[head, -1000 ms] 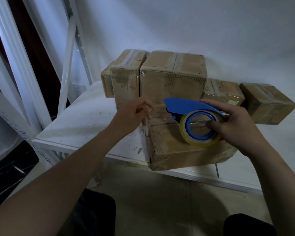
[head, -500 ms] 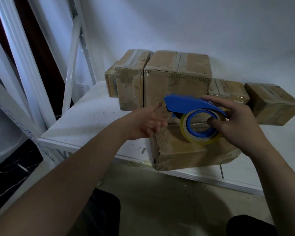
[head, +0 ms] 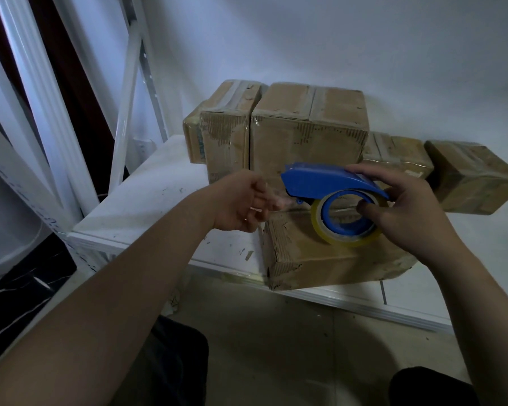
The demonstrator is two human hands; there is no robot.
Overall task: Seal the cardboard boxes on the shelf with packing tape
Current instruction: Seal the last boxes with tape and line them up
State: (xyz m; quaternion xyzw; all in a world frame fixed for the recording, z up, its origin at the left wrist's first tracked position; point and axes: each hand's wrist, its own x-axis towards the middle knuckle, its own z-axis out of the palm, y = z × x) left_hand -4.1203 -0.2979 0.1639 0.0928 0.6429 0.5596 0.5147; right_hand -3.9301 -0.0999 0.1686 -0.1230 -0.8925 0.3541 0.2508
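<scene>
**Front box: taping not yet started**

Fingers (head: 364, 174) of the right hand (head: 411, 221) were clamped on the tape dispenser (head: 320, 178), held over the front box (head: 314, 259) at the shelf (head: 159, 206) edge. The left hand (head: 241, 203) was blurred at its nose; its grip could not be told. Rear boxes (head: 305, 136) appeared taped; the front box was judged outstanding.

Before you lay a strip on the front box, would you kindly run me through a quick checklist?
1. Grip of the right hand on the tape dispenser: ok.
2. Seating of the tape roll in the dispenser: ok.
3. Hold of the left hand on the tape's free end: cannot tell, fingers blurred.
4. Rest of the front box on the shelf: ok, flat, at the front edge.
5. Position of the dispenser over the front box: ok.
</scene>
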